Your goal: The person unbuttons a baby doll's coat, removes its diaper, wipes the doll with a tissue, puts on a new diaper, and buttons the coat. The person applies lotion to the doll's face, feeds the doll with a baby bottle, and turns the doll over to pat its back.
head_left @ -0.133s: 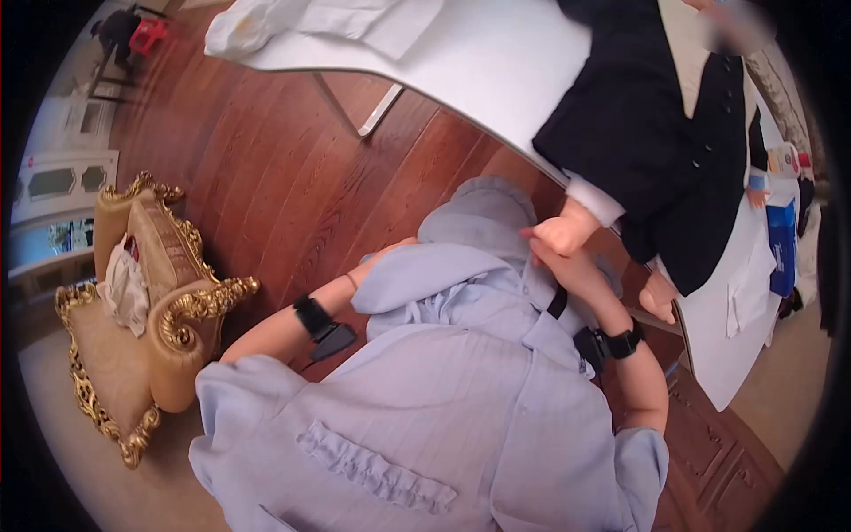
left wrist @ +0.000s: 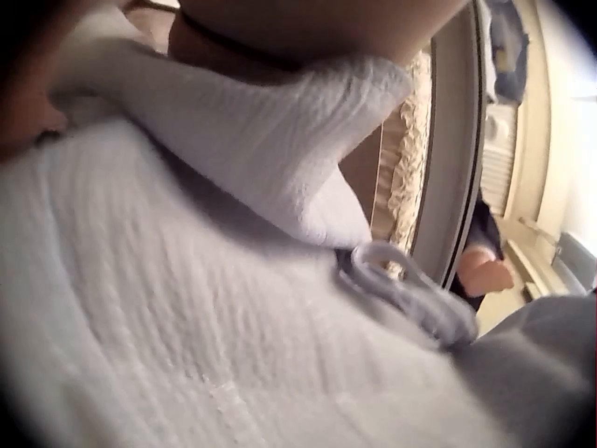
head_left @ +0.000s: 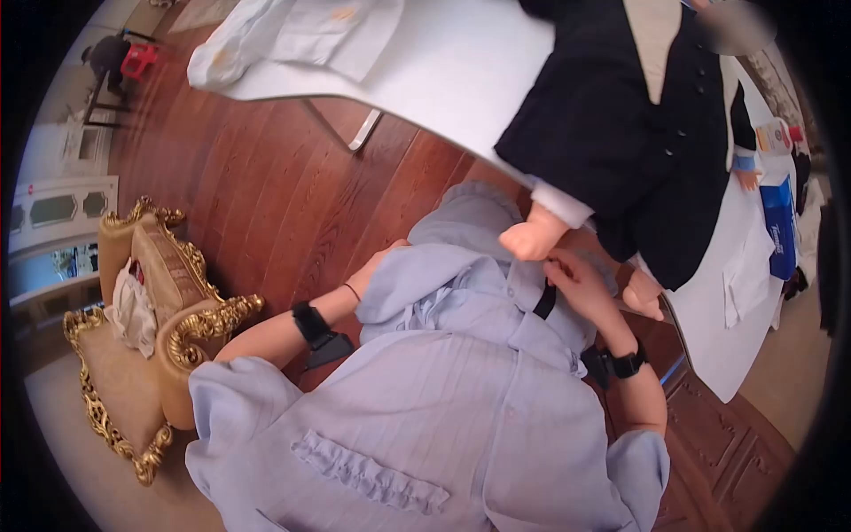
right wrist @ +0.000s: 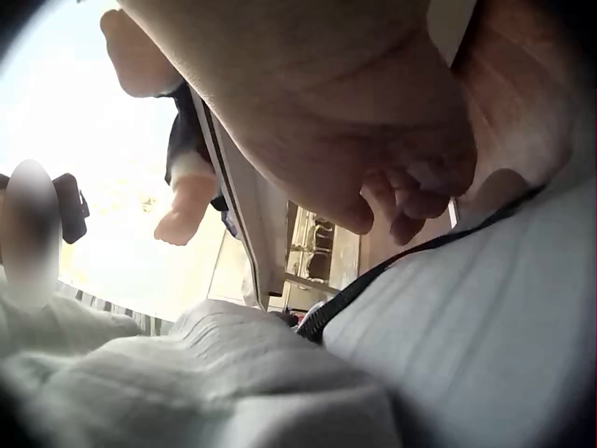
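My left hand (head_left: 383,262) lies at the left edge of the light blue garment (head_left: 399,390) I wear, its fingers mostly hidden by folds of cloth. In the left wrist view a fabric loop (left wrist: 410,294) sits beside those folds. Over my lap, my right hand (head_left: 578,282) hovers with loosely curled fingers (right wrist: 406,201) and nothing visible between them. Close to it is a black strap (head_left: 547,301) on the garment. A doll in a dark suit (head_left: 620,151) sits on the white table's edge; its rounded hand (head_left: 536,232) hangs just above my right fingertips.
The white table (head_left: 452,62) bears a cloth (head_left: 324,40), a blue box (head_left: 780,229) and a bottle (head_left: 780,135). A gilded armchair (head_left: 168,363) with a white cloth on it stands on the left. Wooden floor (head_left: 257,168) runs beneath the table.
My right hand has parted from the doll's hand, which it touched before, and sits slightly lower. The head view has shifted a little; my left hand stays by the cloth.
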Demonstrator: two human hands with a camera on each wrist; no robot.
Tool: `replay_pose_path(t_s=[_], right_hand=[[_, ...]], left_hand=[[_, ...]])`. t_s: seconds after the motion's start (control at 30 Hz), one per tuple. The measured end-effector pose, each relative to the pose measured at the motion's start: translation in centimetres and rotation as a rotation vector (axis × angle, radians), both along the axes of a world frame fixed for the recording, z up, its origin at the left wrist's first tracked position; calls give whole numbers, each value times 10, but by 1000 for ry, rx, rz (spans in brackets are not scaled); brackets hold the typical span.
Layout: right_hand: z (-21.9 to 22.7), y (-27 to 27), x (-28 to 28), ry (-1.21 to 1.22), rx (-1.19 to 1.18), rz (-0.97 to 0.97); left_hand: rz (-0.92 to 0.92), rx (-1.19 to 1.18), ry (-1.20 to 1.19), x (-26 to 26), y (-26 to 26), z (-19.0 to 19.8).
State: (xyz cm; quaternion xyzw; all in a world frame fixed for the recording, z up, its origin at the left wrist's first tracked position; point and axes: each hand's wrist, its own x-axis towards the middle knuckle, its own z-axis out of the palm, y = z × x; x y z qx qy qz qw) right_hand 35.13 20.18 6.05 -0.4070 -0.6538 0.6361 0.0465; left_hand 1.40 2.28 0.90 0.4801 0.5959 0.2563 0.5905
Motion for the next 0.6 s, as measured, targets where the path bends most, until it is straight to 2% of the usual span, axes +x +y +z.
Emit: replay_pose_path(t_s=[0.03, 0.07, 0.13, 0.17, 0.23, 0.27, 0.33, 0.37, 0.4, 0.43, 0.47, 0.53, 0.57, 0.6], right_hand=[[3, -2, 14, -6, 40, -48], [11, -2, 27, -32, 117, -35], [37, -9, 42, -74, 145, -43], [53, -10, 50, -124, 166, -35], [87, -10, 64, -122, 79, -28], [103, -9, 71, -127, -8, -18], [129, -3, 88, -107, -30, 21], [142, 0, 95, -94, -55, 70], [156, 4, 100, -94, -52, 60], [170, 7, 103, -33, 11, 129], [181, 10, 106, 27, 74, 199], [193, 16, 113, 65, 122, 261], [199, 19, 115, 106, 167, 331], [207, 24, 114, 100, 216, 358]], left_hand=[[87, 55, 150, 11, 7, -1], [75, 71, 147, 20, 15, 0], [202, -22, 282, 30, 26, 9], [197, -19, 288, 29, 32, 18], [-58, -38, 380, 15, 37, 40], [-65, -38, 388, 7, 34, 30], [-52, 14, 21, -3, 31, -4], [-61, 17, 22, 3, 38, -3], [-198, 28, 156, 12, 46, 1], [-334, 41, 290, 19, 53, 6], [-341, 46, 288, 21, 57, 11], [-111, 7, 221, 22, 62, 21], [-115, 9, 219, 24, 61, 29], [-23, -39, 260, 27, 59, 38]])
